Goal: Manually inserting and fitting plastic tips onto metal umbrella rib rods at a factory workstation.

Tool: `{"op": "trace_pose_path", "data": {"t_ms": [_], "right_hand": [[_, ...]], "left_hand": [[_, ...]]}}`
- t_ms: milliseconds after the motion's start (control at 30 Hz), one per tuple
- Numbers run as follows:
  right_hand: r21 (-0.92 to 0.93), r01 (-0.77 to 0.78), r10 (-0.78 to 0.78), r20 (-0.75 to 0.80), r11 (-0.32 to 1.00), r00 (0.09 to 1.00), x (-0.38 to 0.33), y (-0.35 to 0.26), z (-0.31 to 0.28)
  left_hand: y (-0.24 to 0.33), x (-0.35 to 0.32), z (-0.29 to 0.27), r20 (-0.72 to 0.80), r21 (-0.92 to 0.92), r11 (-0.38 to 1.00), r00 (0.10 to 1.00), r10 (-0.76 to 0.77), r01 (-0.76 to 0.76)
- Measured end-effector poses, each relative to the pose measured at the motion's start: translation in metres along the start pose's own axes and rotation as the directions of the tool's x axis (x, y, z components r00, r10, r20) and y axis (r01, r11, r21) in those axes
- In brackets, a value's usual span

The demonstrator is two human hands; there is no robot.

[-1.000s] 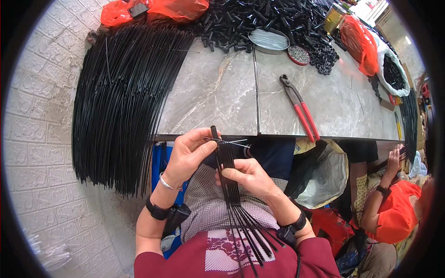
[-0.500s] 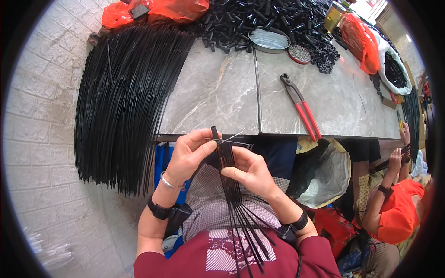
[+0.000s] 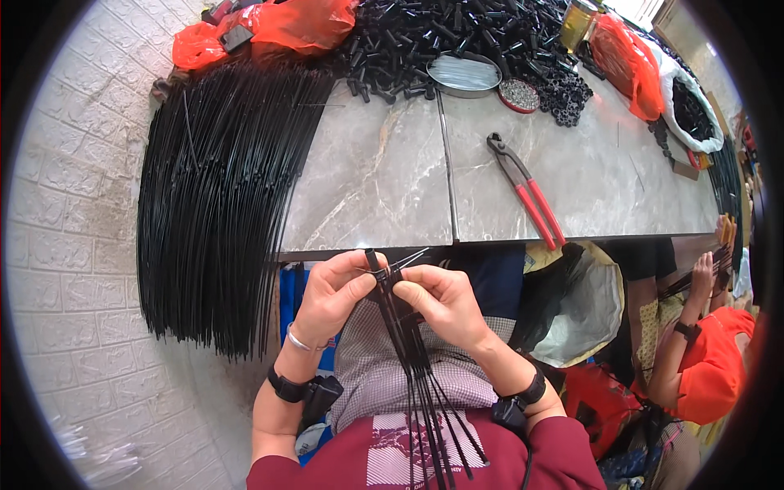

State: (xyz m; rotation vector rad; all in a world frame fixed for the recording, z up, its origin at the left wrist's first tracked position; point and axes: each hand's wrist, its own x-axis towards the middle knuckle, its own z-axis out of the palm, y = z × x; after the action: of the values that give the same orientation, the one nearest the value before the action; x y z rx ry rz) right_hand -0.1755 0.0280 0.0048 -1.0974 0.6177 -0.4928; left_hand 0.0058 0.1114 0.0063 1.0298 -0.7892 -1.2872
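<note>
A bundle of thin black rods (image 3: 416,359) runs from my lap up to my hands, just in front of the marble table's edge (image 3: 367,245). My left hand (image 3: 331,290) grips the upper end of the bundle, thumb pressed on a short black tube at its top. My right hand (image 3: 445,302) closes on the same bundle from the right, fingertips meeting the left hand's. A thin wire sticks out at the top between the hands. The rods fan out over my red shirt below.
A big sheaf of long black rods (image 3: 220,196) hangs over the table's left end. Red-handled pliers (image 3: 527,192) lie on the table. Far back are a heap of short black tubes (image 3: 457,33), a metal dish (image 3: 464,72) and orange bags (image 3: 269,24). Another person in orange (image 3: 702,359) works at right.
My hands have drawn closer together on the bundle's top and shifted slightly. The person at right has lowered their hands a little.
</note>
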Motion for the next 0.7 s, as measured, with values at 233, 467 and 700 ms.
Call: {"op": "trace_pose_path", "data": {"t_ms": [233,467,700], "right_hand": [[0.006,0.006,-0.007,0.095,1.000,0.995,-0.001,0.001,-0.009],[0.026,-0.017,0.014,0.080,1.000,0.997,-0.002,0.009,-0.005],[0.093,-0.033,0.022,0.115,0.995,0.993,-0.009,0.024,-0.004]], "left_hand": [[-0.002,0.000,0.001,0.027,-0.026,1.000,1.000,0.001,0.000],[-0.012,-0.005,-0.003,0.042,-0.060,0.998,0.999,0.023,-0.020],[-0.014,-0.008,-0.002,0.022,-0.086,0.995,0.999,0.045,-0.043]]}}
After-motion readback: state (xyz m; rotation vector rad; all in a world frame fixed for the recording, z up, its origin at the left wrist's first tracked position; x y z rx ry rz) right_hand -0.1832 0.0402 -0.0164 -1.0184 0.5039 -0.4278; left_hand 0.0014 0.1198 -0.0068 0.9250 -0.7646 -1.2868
